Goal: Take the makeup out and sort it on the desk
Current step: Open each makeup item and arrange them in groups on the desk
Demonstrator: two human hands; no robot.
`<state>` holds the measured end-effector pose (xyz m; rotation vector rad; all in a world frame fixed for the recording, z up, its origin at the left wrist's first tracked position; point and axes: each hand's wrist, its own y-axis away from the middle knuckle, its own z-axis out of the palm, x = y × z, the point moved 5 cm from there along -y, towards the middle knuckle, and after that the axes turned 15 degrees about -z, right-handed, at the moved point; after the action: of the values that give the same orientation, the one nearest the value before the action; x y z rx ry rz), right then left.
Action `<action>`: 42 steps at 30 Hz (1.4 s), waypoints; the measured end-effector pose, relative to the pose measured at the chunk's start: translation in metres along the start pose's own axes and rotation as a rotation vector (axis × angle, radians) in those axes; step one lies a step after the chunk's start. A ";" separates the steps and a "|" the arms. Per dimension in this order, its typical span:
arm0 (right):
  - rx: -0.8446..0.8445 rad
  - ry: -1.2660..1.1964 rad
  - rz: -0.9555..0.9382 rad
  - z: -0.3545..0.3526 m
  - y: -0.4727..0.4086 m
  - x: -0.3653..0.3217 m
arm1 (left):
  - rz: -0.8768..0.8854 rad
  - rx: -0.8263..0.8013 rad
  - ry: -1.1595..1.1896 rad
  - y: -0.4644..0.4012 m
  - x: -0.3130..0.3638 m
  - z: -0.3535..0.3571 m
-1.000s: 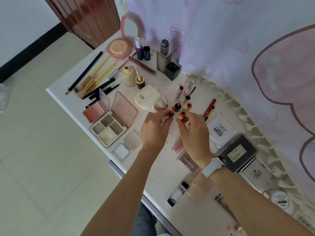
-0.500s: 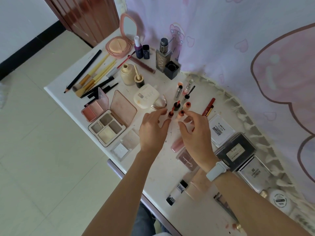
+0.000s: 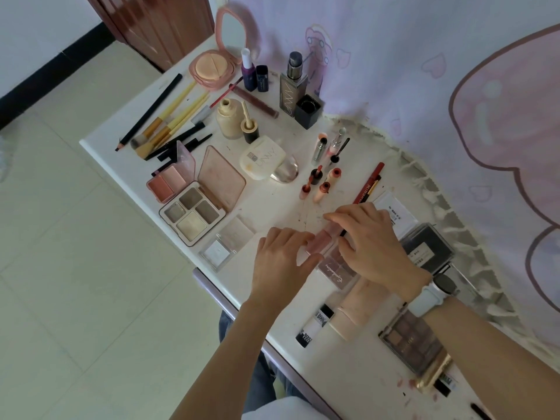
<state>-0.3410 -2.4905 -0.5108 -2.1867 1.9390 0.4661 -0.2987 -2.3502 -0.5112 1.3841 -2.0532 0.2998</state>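
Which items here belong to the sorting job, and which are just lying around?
In the job:
- pink lip gloss tube, held between left hand and right hand
- small lip tints, already grouped
- eyeshadow quad
- brushes
- cushion compact

Just there:
- smartwatch on the right wrist
- printed curtain
- wooden door

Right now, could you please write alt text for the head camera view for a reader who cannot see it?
Both hands, left hand and right hand, hold a pink lip gloss tube above a white desk covered with sorted makeup. Small lip tints stand grouped beyond the hands, with open palettes and brushes to the left.
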 end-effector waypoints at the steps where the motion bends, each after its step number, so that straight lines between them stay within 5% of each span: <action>1: -0.003 0.007 -0.008 0.000 -0.001 0.000 | 0.006 0.006 -0.012 0.000 0.001 0.000; 7: 0.203 -0.500 0.094 -0.017 0.000 -0.002 | 0.025 0.067 0.084 0.004 -0.001 -0.015; 15: 0.182 -0.715 0.279 -0.006 -0.008 -0.021 | -0.034 0.123 0.214 0.014 -0.003 -0.026; 22: 0.322 -0.597 0.158 -0.020 -0.005 -0.033 | -0.229 -0.055 0.542 0.013 -0.008 -0.020; 29: 0.375 -0.651 0.214 -0.020 0.001 -0.036 | -0.182 -0.095 0.527 0.012 0.000 -0.020; 39: 0.354 -0.625 -0.061 -0.027 -0.002 -0.054 | -0.445 -0.163 0.662 0.009 -0.016 -0.018; 42: 0.332 -0.775 0.073 -0.025 0.000 -0.051 | -0.407 -0.159 0.587 0.008 -0.015 -0.018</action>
<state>-0.3434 -2.4510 -0.4693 -1.4257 1.5190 0.7887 -0.2949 -2.3259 -0.5053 1.3750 -1.2638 0.3110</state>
